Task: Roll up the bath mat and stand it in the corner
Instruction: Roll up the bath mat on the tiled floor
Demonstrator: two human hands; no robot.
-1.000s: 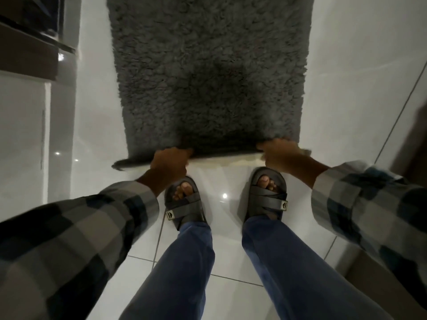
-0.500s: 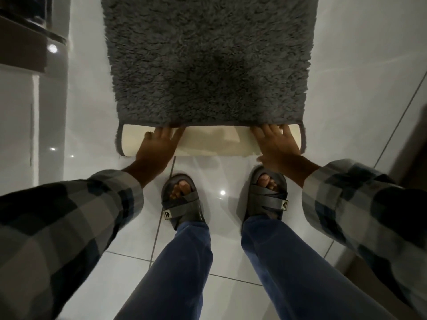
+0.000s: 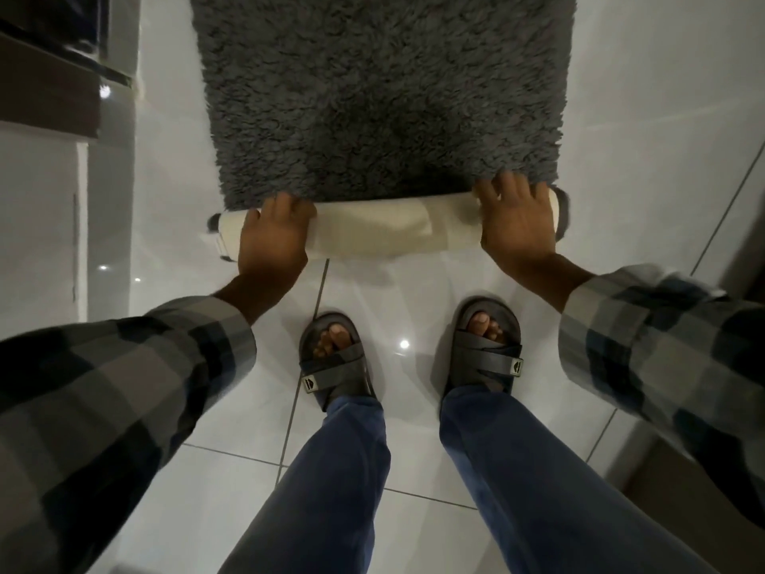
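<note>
A shaggy dark grey bath mat point(image 3: 381, 97) lies flat on the white tiled floor and runs away from me out of the top of the view. Its near end is turned over into a short roll point(image 3: 372, 229) that shows the cream underside. My left hand point(image 3: 271, 238) lies over the left end of the roll, fingers curled onto its far side. My right hand point(image 3: 515, 225) presses on the right end, fingers spread over the roll and touching the pile.
My two feet in dark strapped sandals point(image 3: 335, 360) point(image 3: 482, 345) stand just behind the roll. A dark-framed glossy panel or door point(image 3: 54, 97) rises at the left. A brown surface point(image 3: 699, 499) shows at the lower right edge.
The lifted near edge of the mat has been folded over and rolled away from me into a tighter roll. Both hands have moved forward with it.
</note>
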